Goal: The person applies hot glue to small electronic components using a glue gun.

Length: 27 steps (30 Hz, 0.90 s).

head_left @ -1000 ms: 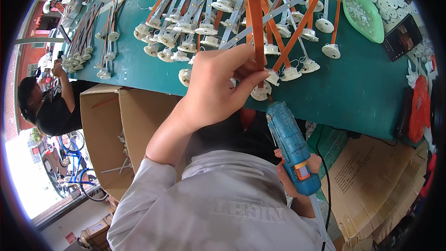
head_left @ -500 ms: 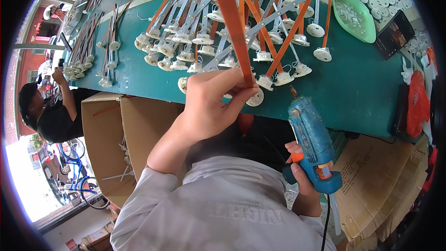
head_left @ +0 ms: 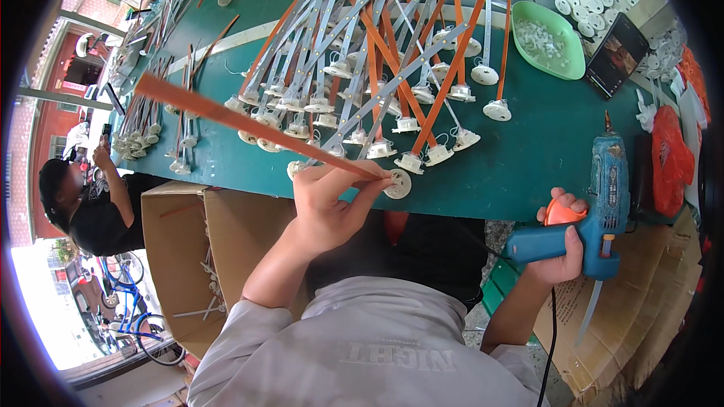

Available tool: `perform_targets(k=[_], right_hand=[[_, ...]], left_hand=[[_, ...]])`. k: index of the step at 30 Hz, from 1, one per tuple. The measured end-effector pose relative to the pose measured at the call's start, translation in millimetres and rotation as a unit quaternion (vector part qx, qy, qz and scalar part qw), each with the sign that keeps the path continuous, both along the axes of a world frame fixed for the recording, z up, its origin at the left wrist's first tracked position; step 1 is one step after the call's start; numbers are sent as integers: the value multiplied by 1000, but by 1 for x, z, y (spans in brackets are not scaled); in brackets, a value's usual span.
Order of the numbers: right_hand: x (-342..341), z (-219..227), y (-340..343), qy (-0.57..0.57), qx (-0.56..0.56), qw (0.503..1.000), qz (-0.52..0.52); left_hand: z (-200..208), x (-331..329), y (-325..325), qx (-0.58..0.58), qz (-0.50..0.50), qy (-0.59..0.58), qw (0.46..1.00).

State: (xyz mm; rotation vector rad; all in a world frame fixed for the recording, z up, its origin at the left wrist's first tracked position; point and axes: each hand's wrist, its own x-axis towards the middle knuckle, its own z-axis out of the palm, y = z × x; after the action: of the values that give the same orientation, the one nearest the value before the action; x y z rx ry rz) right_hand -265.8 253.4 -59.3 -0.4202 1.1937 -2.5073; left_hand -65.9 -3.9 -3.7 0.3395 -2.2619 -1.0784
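My left hand (head_left: 335,207) pinches one end of a long orange strip (head_left: 249,126), whose other end slants up to the left. Right by those fingertips is a round white disc (head_left: 399,185) with small holes; I cannot tell whether it is joined to the strip. Off to the right, my right hand (head_left: 562,252) grips a blue glue gun (head_left: 608,181) by its handle, fingers around the orange trigger. Its nozzle points upward and a clear glue stick (head_left: 590,312) sticks out at the back. Beyond my left hand lie many strips with white round bases (head_left: 382,149).
On the green table (head_left: 520,173) stand a light-green bowl (head_left: 576,65) of small clear pieces, a phone (head_left: 617,55) and a red plastic bag (head_left: 673,162). An open carton (head_left: 177,256) is below the edge at left. Other people (head_left: 90,196) sit at the left and far left.
The glue gun has moved right, away from the left hand, and now points straight up. The orange strip has swung from near upright to leaning left.
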Motion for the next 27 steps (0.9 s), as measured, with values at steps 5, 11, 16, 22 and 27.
perform_targets(k=[5,11,16,22,27], right_hand=[[-4,-8,-15,54,16,998,9],[-27,-11,-31,75,2,997,31],[-36,-6,-34,38,19,998,52],[-32,-5,-29,-10,13,999,43],[18,1,-2,-55,35,977,205]], left_hand=[[-7,4,0,-7,0,30,1000],[-7,5,-2,-11,-3,24,1000],[-9,4,0,-7,-6,42,999],[-12,6,0,-8,-1,53,999],[-7,5,2,-28,19,50,998]])
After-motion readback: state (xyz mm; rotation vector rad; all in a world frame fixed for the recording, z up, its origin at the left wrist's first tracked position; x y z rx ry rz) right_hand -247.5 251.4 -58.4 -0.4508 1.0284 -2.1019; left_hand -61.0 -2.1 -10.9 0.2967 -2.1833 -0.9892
